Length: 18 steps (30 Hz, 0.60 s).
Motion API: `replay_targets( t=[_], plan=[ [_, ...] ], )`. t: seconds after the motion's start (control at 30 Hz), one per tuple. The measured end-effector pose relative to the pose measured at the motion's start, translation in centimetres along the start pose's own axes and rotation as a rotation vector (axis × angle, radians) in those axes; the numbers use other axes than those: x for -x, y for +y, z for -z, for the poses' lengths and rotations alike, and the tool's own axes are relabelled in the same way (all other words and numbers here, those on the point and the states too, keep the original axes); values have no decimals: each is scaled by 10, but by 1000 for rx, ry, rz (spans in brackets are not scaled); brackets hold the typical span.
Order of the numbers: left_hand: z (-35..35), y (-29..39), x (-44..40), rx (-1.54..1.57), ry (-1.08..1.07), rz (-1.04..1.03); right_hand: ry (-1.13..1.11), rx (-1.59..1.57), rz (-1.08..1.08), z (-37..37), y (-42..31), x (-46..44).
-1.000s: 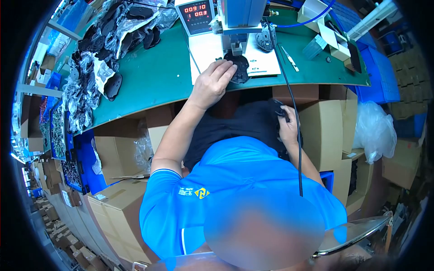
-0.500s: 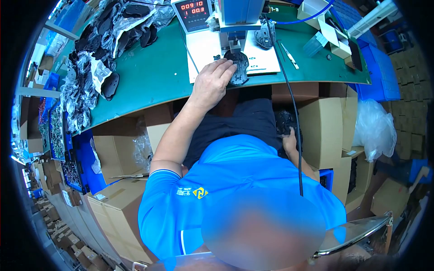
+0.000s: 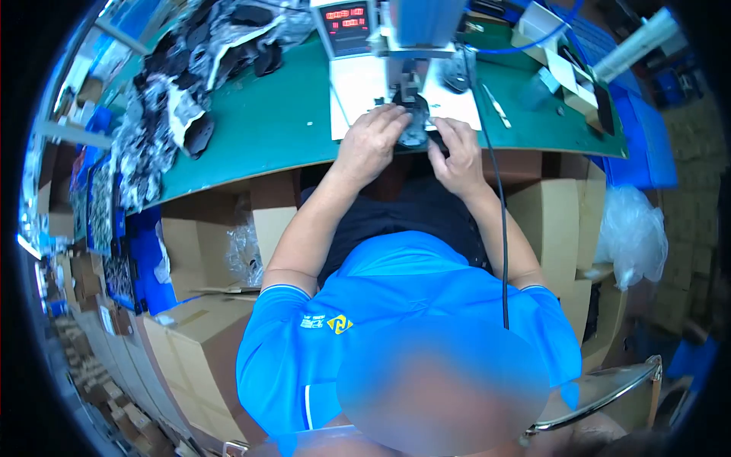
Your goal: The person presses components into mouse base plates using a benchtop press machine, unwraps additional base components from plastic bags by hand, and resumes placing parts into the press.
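A black, mouse-shaped plastic shell lies under the head of a bench press, on its white base plate. My left hand has its fingers bent together at the shell's left edge, gripping it. On the right side, my right hand is close to the shell with thumb and forefinger curled toward each other. Something dark shows between them, too blurred to make out. A second dark shell rests on the plate's right part, behind my right hand.
A display box with red digits stands left of the press. Plastic-wrapped black parts cover the green table's left side. Tweezers and small open boxes lie to the right. A black cable hangs down beside my right arm.
My right hand has come up from beside my lap to the shell's right side. My left hand remains at the shell. The view has shifted slightly, and the display digits are now blurred.
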<state>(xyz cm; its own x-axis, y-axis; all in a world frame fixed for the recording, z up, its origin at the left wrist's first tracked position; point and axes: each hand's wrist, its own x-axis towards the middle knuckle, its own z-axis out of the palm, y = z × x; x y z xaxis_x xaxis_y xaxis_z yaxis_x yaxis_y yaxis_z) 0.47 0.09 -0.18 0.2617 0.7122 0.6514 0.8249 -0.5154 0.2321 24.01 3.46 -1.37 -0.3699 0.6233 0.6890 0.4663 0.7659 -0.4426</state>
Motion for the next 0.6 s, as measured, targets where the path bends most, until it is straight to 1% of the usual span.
replay_targets(
  t=[0.03,0.13,0.33,0.4,0.43,0.47,0.53,0.6],
  plan=[
    [1,-1,1,9,4,-2,-52,26,-9,-5,3,-6],
    [3,-2,3,42,0,-4,-88,-2,40,-22,20,-12],
    [6,1,8,54,9,34,-39,-4,59,-31,25,-7],
    [11,3,12,49,15,8,-33,-11,32,-33,25,-8],
    [16,0,15,63,16,31,-26,-14,31,-33,25,-9],
    [26,-7,20,60,14,32,-25,-18,30,-34,24,-10],
    [51,-32,29,-61,83,127,-17,-31,29,-34,25,-9],
    [71,-87,47,-183,145,205,-5,-37,28,-36,26,-9]
  ],
)
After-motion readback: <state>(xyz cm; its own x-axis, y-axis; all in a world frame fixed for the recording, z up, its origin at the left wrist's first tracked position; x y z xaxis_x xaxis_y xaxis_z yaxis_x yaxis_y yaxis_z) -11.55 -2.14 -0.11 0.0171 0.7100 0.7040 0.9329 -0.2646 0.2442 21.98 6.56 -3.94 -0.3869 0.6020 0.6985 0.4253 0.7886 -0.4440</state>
